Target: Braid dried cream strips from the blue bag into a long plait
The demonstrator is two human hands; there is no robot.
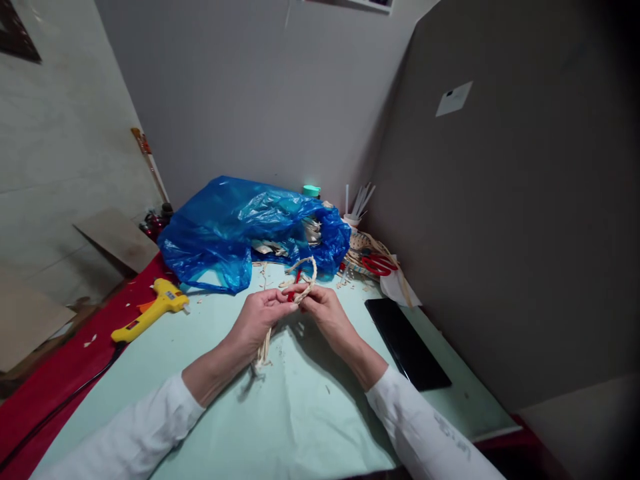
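Both my hands meet over the pale green table sheet [300, 413]. My left hand [260, 317] is closed on a braided straw-coloured cord [306, 273], whose loose ends hang down below the palm. My right hand [325, 310] pinches the same cord where it bends into a loop rising above my fingers. Something small and red shows inside the loop between my hands; I cannot make out what it is. White sleeves cover both forearms.
A yellow glue gun [150, 312] lies to the left with its black cable. A blue plastic bag [250, 230] holding straw strips sits behind my hands. Red scissors [377, 263], a cup of white sticks [353, 217] and a black phone [407, 343] are at the right.
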